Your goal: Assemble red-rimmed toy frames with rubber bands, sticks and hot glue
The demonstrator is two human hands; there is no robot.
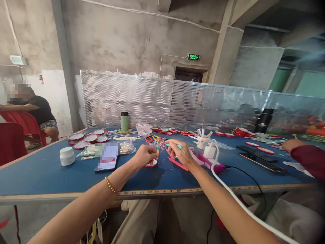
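My left hand (145, 157) is closed, pinching the lower end of a flat wooden craft stick (158, 146) that stands nearly upright and has green coloured bands. My right hand (180, 155) is wrapped round a teal marker pen (179, 147), its tip pointing left toward the stick; whether it touches is too small to tell. Just below my left fingers lies a small round red-rimmed piece (151, 164) with a white face, partly covered. Red-pink markers (179, 164) lie under my right hand. Behind both hands is a pile of small colourful pieces (166, 144).
A phone (108, 157) and white jar (67, 156) stand left, near red-rimmed discs (90, 138). A green bottle (124, 121) is at the back. Right are a cup of markers (203, 141), a charger (209, 150) with a white cable, dark phones (261, 162) and a co-worker's sleeve (308, 157).
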